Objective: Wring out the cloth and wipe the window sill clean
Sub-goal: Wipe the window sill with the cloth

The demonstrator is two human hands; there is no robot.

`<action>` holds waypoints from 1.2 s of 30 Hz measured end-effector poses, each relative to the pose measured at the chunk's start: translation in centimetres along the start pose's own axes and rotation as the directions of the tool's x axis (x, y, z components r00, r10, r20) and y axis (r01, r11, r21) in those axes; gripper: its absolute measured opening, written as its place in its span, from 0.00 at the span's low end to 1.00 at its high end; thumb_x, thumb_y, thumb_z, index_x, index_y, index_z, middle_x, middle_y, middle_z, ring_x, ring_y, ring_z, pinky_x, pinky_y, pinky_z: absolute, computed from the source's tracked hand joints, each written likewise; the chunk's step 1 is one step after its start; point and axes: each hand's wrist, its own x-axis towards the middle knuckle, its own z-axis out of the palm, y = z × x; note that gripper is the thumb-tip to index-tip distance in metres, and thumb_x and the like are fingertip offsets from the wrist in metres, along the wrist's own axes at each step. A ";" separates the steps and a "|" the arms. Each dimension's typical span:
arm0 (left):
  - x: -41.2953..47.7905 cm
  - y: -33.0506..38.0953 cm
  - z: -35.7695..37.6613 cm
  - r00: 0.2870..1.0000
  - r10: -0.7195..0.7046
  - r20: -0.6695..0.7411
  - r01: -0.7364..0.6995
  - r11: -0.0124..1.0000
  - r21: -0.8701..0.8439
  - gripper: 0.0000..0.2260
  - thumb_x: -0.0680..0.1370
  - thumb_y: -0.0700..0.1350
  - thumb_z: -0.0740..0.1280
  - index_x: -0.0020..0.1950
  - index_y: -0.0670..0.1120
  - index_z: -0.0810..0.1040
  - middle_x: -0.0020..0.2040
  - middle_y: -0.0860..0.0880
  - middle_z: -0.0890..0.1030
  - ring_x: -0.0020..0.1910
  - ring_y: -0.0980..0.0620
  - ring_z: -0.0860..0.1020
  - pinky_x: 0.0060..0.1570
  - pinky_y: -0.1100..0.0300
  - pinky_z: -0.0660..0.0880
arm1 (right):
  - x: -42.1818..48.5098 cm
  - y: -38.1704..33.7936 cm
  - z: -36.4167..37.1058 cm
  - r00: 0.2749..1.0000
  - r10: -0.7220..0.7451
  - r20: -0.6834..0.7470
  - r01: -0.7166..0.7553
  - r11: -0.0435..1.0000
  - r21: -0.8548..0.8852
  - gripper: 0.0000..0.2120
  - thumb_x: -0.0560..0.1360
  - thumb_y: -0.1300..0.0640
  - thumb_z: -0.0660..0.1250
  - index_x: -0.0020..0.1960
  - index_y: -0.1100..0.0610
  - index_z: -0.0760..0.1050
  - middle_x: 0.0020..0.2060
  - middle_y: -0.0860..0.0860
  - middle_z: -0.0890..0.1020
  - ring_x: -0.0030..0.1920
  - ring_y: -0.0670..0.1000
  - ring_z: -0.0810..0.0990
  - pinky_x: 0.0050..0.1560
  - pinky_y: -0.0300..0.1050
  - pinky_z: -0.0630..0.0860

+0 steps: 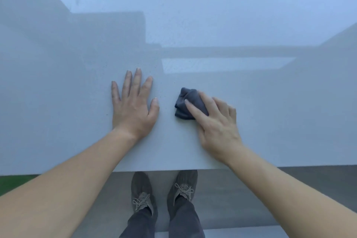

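A wide, glossy pale grey window sill (67, 83) fills most of the view. A small, bunched dark grey cloth (186, 100) lies on it right of centre. My right hand (214, 123) presses down on the cloth's right side, fingers over it. My left hand (133, 104) rests flat on the sill to the left of the cloth, fingers spread, holding nothing. Tiny dark specks dot the sill between and above the hands.
The sill's front edge (58, 174) runs across the lower part of the view. Below it are a grey floor (241, 199), my two grey laced shoes (143, 193) and a green patch (11, 181) at far left. Window reflections show on the sill's far half.
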 end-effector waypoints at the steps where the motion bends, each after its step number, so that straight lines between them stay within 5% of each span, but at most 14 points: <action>1: 0.1 0.1 -0.1 1.000 -0.009 -0.011 0.008 1.000 -0.006 0.29 0.77 0.57 0.50 0.78 0.50 0.59 0.81 0.47 0.52 0.80 0.47 0.46 0.75 0.38 0.39 | 0.2 1.0 -0.3 0.995 -0.090 0.033 0.090 0.996 -0.015 0.30 0.70 0.59 0.65 0.71 0.45 0.71 0.72 0.52 0.68 0.63 0.58 0.67 0.56 0.52 0.61; 3: 0.6 0.6 -0.3 0.999 -0.014 -0.044 0.013 1.000 -0.010 0.28 0.76 0.57 0.52 0.74 0.47 0.64 0.78 0.43 0.59 0.79 0.43 0.52 0.75 0.36 0.41 | 2.7 3.6 -0.9 0.996 -0.078 0.031 0.079 0.996 -0.034 0.29 0.71 0.59 0.65 0.71 0.43 0.71 0.72 0.51 0.68 0.63 0.57 0.66 0.56 0.51 0.60; 5: 1.7 1.3 -0.7 0.997 0.022 -0.074 -0.023 0.999 -0.023 0.27 0.76 0.55 0.53 0.72 0.45 0.66 0.75 0.40 0.63 0.77 0.40 0.57 0.74 0.34 0.43 | 6.2 5.5 -1.4 0.987 0.158 -0.007 -0.158 0.987 -0.012 0.28 0.74 0.59 0.62 0.72 0.42 0.68 0.73 0.49 0.66 0.64 0.57 0.64 0.57 0.51 0.59; 8: 2.8 2.4 -0.5 0.998 0.063 -0.030 -0.064 0.997 -0.042 0.29 0.78 0.56 0.51 0.78 0.48 0.60 0.80 0.44 0.55 0.80 0.44 0.49 0.75 0.37 0.41 | 9.0 5.1 -1.2 0.932 0.359 -0.050 -0.358 0.933 0.035 0.28 0.75 0.58 0.60 0.74 0.43 0.65 0.75 0.50 0.62 0.67 0.57 0.62 0.61 0.53 0.58; 14: 2.8 2.8 0.0 0.999 0.033 0.019 -0.034 0.998 0.043 0.29 0.79 0.58 0.49 0.80 0.50 0.57 0.81 0.47 0.50 0.80 0.47 0.45 0.76 0.38 0.42 | 7.2 4.7 -0.7 0.983 -0.168 0.068 0.170 0.985 -0.027 0.32 0.69 0.59 0.66 0.72 0.44 0.69 0.73 0.51 0.67 0.64 0.56 0.65 0.56 0.51 0.60; 17: 2.8 2.8 -0.1 0.999 0.035 0.022 -0.036 0.999 0.032 0.29 0.79 0.57 0.49 0.80 0.50 0.57 0.82 0.48 0.50 0.80 0.47 0.44 0.76 0.38 0.43 | 11.7 7.8 -1.6 0.995 0.099 0.031 -0.098 0.994 -0.049 0.30 0.73 0.59 0.63 0.73 0.41 0.65 0.75 0.49 0.63 0.66 0.57 0.63 0.59 0.53 0.59; 20: 2.7 2.8 0.0 0.999 0.036 0.027 -0.036 0.999 0.005 0.29 0.79 0.57 0.48 0.79 0.51 0.58 0.81 0.48 0.50 0.80 0.47 0.44 0.75 0.38 0.43 | 15.1 7.5 -2.1 0.928 0.371 -0.017 -0.371 0.928 0.027 0.29 0.76 0.57 0.59 0.75 0.41 0.62 0.77 0.49 0.59 0.68 0.58 0.61 0.62 0.54 0.59; 23: 3.4 2.9 -0.7 0.998 0.030 -0.047 -0.031 0.999 -0.025 0.25 0.80 0.56 0.51 0.74 0.48 0.69 0.77 0.45 0.64 0.77 0.42 0.59 0.74 0.36 0.48 | 13.9 4.6 -1.0 0.997 0.078 0.028 -0.078 0.997 -0.011 0.31 0.72 0.57 0.62 0.74 0.44 0.65 0.76 0.50 0.61 0.65 0.58 0.63 0.58 0.53 0.59; 26: 5.6 2.8 -2.1 0.992 0.035 -0.125 -0.042 0.998 -0.055 0.21 0.79 0.54 0.53 0.66 0.46 0.75 0.64 0.46 0.74 0.65 0.42 0.71 0.74 0.36 0.50 | 14.0 5.2 -0.7 0.986 -0.122 0.112 0.126 0.992 -0.025 0.33 0.71 0.58 0.64 0.74 0.42 0.65 0.75 0.48 0.62 0.65 0.56 0.62 0.58 0.51 0.58; 29: 9.0 2.2 -2.9 0.983 0.073 -0.167 -0.090 0.991 -0.095 0.21 0.79 0.53 0.54 0.65 0.44 0.74 0.64 0.44 0.74 0.65 0.43 0.71 0.75 0.38 0.49 | 19.2 8.3 -1.4 0.993 0.111 0.031 -0.109 0.993 -0.048 0.30 0.73 0.57 0.61 0.73 0.40 0.64 0.76 0.48 0.62 0.65 0.58 0.63 0.60 0.55 0.61; 32: 13.7 1.4 -3.1 0.985 0.092 -0.148 -0.107 0.990 -0.094 0.24 0.79 0.53 0.53 0.70 0.43 0.71 0.73 0.40 0.68 0.74 0.41 0.63 0.76 0.39 0.47 | 23.2 8.2 -1.4 0.907 0.419 -0.051 -0.420 0.908 0.001 0.29 0.76 0.57 0.57 0.75 0.40 0.61 0.77 0.48 0.58 0.67 0.60 0.62 0.61 0.55 0.59; 36: 19.7 0.7 -3.2 0.997 0.037 -0.069 -0.041 0.997 -0.058 0.29 0.78 0.55 0.51 0.78 0.45 0.60 0.81 0.42 0.53 0.80 0.44 0.49 0.76 0.42 0.41 | 21.8 5.1 0.1 0.996 0.087 0.021 -0.086 0.996 -0.029 0.28 0.76 0.57 0.59 0.75 0.43 0.63 0.77 0.49 0.59 0.65 0.57 0.61 0.59 0.53 0.59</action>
